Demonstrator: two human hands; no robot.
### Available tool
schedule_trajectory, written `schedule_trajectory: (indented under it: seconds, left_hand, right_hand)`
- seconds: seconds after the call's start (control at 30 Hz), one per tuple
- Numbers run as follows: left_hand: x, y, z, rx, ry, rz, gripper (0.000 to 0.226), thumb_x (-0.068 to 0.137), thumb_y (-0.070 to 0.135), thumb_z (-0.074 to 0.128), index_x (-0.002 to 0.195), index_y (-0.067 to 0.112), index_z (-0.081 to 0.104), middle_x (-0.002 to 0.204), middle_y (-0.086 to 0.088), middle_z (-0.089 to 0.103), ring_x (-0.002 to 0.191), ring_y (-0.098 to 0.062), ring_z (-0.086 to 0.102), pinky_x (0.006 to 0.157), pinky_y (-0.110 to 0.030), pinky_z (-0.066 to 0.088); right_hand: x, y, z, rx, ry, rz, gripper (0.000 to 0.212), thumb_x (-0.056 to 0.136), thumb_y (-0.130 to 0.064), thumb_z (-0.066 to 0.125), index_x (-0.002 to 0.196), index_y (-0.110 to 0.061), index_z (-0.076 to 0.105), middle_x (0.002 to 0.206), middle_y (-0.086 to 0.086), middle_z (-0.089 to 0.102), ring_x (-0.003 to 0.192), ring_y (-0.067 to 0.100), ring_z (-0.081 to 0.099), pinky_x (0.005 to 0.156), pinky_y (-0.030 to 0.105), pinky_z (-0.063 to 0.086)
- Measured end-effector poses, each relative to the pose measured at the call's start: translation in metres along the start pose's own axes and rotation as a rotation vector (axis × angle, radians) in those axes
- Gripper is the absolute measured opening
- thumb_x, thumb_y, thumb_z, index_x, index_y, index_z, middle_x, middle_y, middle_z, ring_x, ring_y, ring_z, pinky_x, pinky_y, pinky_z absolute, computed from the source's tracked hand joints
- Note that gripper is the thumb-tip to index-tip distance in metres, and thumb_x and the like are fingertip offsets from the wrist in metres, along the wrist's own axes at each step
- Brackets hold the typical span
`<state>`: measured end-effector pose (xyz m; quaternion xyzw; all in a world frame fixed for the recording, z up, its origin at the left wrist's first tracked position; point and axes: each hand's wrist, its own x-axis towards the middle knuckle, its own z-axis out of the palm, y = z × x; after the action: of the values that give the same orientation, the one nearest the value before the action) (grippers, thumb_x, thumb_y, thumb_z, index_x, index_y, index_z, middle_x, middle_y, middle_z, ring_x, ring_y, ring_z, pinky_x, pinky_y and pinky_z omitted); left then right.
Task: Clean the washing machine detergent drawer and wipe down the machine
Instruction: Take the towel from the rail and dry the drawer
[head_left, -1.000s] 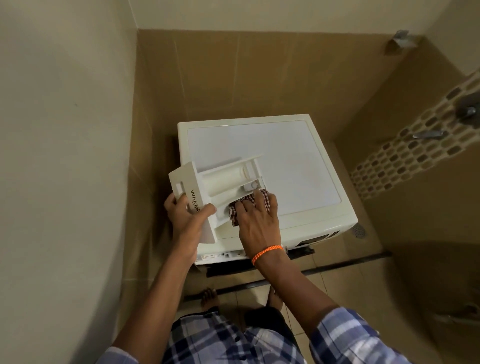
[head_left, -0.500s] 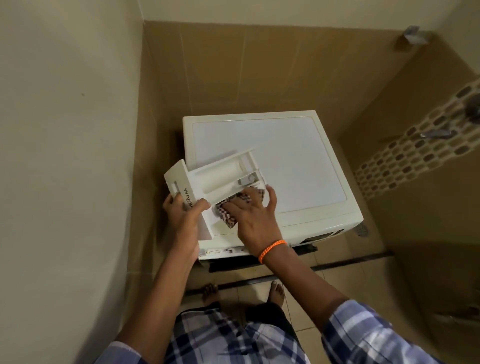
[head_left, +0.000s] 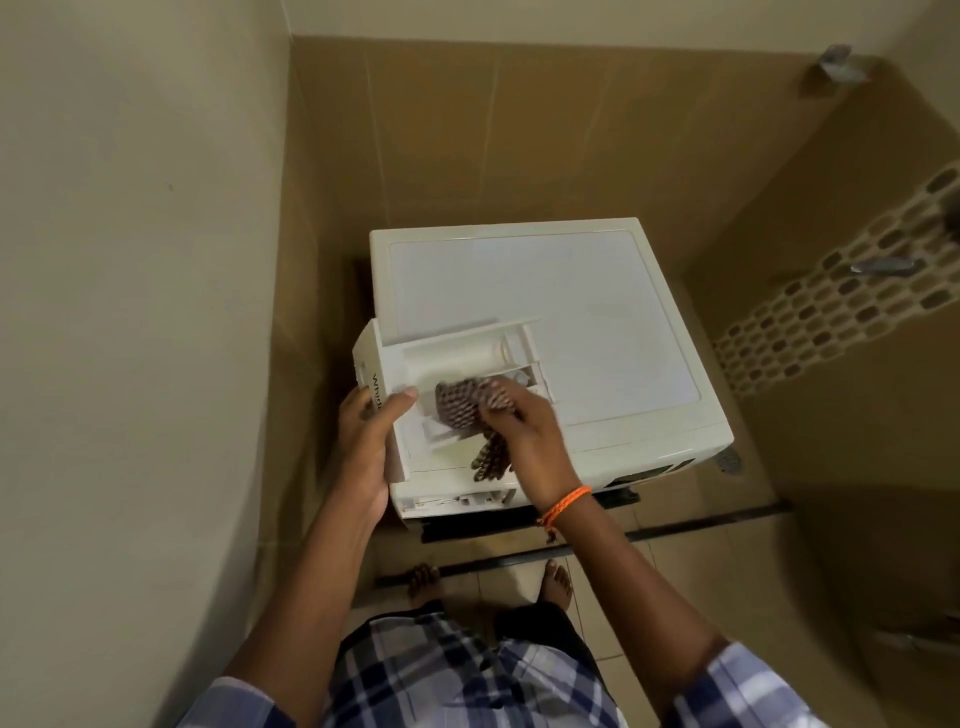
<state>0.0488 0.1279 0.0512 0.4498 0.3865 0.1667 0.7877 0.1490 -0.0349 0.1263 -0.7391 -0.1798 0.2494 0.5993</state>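
Left hand grips the front panel of the drawer, thumb over the top edge and fingers hidden behind, left of centre in the frame. That drawer is out of its slot and held over the front left corner of the washer; whether its far end rests on the lid, I cannot tell. Its long axis runs from lower left to upper right, front panel toward the person and the left wall, compartments facing up. Just right of the panel, the right hand pinches a checked cloth and presses it into a near compartment, with a tail of cloth hanging over the near side wall.

Only one hand carries the drawer, at one end, so I judge that a hard push with the cloth could twist it loose or tip it off the corner. That hanging tail could also snag on a partition.
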Motion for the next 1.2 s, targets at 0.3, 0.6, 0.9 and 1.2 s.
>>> schedule_trajectory:
  seconds: [0.3,0.6,0.9,1.2]
  left_hand:
    - [-0.015,0.020,0.048,0.033,-0.097,-0.147,0.073,0.088,0.082,0.057,0.133,0.027,0.074,0.125,-0.003,0.081,0.117,-0.021,0.077,0.102,-0.046,0.060]
    - [-0.017,0.017,0.073,-0.074,0.109,-0.178,0.066,0.096,0.070,0.065,0.137,0.019,0.068,0.130,-0.013,0.075,0.112,-0.026,0.077,0.064,-0.034,0.065]
    - [-0.010,0.025,0.061,-0.131,0.075,-0.166,0.072,0.092,0.068,0.065,0.138,0.013,0.072,0.128,-0.014,0.079,0.117,-0.030,0.077,0.086,-0.041,0.067]
    - [-0.003,0.037,0.042,0.044,0.001,-0.110,0.093,0.061,0.086,0.084,0.135,0.031,0.073,0.129,-0.001,0.079,0.126,-0.030,0.071,0.110,-0.062,0.052]
  right_hand:
    - [0.041,-0.034,0.007,0.255,0.218,0.091,0.028,0.103,-0.013,0.056,0.127,-0.019,0.069,0.119,-0.002,0.075,0.113,0.019,0.070,0.098,0.045,0.057]
    - [0.011,-0.016,0.025,0.027,0.019,0.084,0.030,0.102,-0.016,0.050,0.125,-0.016,0.070,0.112,0.007,0.076,0.105,0.023,0.072,0.095,0.050,0.059]
    - [0.006,-0.020,-0.012,-0.051,-0.126,0.153,0.024,0.100,-0.007,0.055,0.102,-0.016,0.077,0.095,0.000,0.080,0.089,0.016,0.075,0.077,0.035,0.060]
    - [0.025,-0.030,-0.062,0.560,0.311,0.184,0.027,0.098,-0.013,0.066,0.124,-0.005,0.069,0.121,0.007,0.074,0.115,0.031,0.068,0.095,0.052,0.059]
